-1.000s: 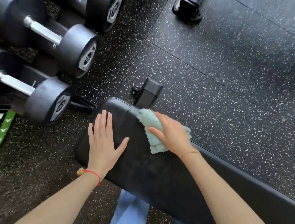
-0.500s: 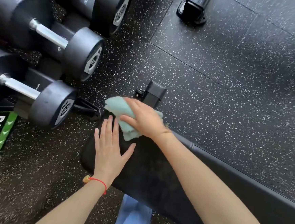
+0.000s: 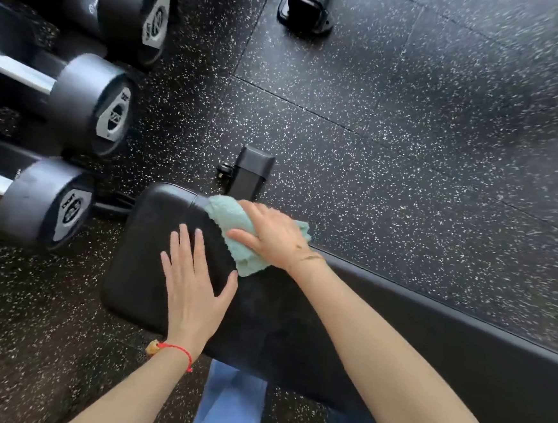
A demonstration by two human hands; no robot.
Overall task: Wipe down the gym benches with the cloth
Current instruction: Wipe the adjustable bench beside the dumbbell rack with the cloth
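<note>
Right hand (image 3: 270,235) presses a bunched teal cloth (image 3: 232,231) onto the far corner of the bench pad (image 3: 153,268), fingers curled over the wad. Left hand (image 3: 195,285) lies flat, fingers spread, on the pad just beside the cloth, nearer the body. Pad's long axis runs from this end, by the dumbbells (image 3: 89,106), away right and toward the wearer. Unwiped length likely lies rightward, on the right arm's side. Speckled rubber floor (image 3: 410,138) beyond.

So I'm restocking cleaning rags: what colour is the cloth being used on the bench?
Pale mint green; the cloth shows best in the head view, under the right hand.
</note>
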